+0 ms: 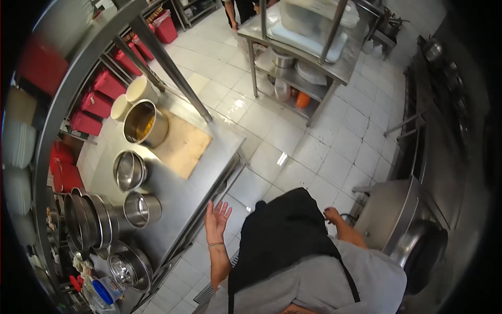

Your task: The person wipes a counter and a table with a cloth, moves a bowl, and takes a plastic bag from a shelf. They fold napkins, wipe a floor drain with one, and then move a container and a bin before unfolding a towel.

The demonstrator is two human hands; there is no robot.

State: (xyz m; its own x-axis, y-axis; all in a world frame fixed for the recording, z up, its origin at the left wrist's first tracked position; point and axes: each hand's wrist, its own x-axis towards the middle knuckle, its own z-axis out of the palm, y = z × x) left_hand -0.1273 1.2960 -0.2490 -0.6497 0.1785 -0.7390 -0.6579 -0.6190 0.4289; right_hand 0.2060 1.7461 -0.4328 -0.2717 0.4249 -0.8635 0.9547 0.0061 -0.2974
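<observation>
My left hand (217, 222) is held palm up with its fingers apart and nothing in it, beside the front edge of the steel table (180, 199). On the other side of my black apron (282, 230), my right hand (332, 214) hangs low near the steel equipment at the right; its fingers look bent and small, and whether they hold anything is unclear. The table bears a large pot (146, 123) with yellow-orange contents, a wooden board (183, 144), steel bowls (129, 170) and a smaller steel pot (142, 209).
Stacked pans (91, 222) and a blue-lidded container (107, 291) are at the lower left. Red bins (98, 103) line the far left. Another steel table (308, 52) with a lower shelf is ahead, where a person (243, 11) stands. Steel equipment (389, 212) borders the right.
</observation>
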